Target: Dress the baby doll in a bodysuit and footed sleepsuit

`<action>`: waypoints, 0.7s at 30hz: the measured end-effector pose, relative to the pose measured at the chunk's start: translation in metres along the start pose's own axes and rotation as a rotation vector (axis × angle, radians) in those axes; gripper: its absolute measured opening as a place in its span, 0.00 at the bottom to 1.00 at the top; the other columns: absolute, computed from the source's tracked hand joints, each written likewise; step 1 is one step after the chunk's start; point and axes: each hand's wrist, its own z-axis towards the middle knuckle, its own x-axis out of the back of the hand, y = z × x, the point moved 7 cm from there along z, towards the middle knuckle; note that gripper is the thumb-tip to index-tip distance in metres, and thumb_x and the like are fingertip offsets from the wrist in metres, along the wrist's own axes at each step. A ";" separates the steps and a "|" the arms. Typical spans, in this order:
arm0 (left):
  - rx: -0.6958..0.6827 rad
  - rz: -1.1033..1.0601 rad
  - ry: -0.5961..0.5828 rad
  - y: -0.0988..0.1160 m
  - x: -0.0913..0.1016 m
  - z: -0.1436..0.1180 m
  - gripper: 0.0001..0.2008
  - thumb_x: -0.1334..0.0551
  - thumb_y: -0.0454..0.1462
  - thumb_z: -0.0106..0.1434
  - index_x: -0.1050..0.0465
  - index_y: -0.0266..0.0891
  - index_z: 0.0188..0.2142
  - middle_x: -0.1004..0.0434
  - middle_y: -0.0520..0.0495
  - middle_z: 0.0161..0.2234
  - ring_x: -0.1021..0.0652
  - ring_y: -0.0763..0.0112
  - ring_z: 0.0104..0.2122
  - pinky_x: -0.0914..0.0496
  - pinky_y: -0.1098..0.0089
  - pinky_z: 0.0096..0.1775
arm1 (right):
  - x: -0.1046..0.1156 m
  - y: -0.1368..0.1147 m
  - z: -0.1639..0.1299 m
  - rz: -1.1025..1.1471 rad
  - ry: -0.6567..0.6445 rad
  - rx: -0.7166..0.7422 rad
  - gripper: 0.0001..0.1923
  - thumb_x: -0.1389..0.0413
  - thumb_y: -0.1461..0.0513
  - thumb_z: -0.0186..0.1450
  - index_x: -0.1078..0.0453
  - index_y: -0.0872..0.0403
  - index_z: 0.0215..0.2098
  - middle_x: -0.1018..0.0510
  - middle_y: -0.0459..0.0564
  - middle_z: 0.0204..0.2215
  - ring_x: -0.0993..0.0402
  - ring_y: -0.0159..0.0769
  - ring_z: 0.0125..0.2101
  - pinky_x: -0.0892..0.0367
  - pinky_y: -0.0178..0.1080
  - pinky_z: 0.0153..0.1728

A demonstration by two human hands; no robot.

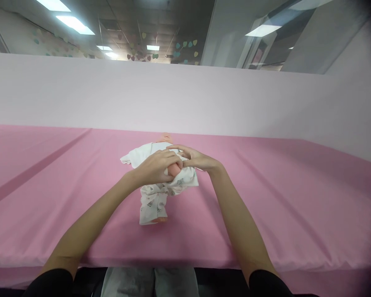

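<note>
A baby doll (165,138) lies on its back on the pink covered table, its head at the far side. It wears a white top (142,153) and white printed trousers (153,204). One trouser leg lies toward me with a bit of foot showing; the other leg is bent up. My left hand (157,167) is closed around the bare part of the doll's bent leg (174,169). Curved over the doll's middle, my right hand (194,159) has its thumb and fingers apart, close to my left fingers. What its fingertips touch is partly hidden.
The pink cover (266,198) has creases and hangs over the table's front edge near my lap. A white panel (173,95) stands along the back and right. Glass above it has heart-shaped decorations (185,44) and light reflections.
</note>
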 end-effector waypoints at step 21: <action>0.088 0.220 -0.334 0.016 -0.023 -0.012 0.11 0.44 0.35 0.56 0.27 0.43 0.38 0.30 0.49 0.36 0.31 0.74 0.26 0.47 0.72 0.22 | 0.013 0.028 -0.001 -0.062 0.037 -0.148 0.32 0.35 0.55 0.53 0.34 0.48 0.55 0.32 0.50 0.54 0.36 0.43 0.53 0.37 0.43 0.52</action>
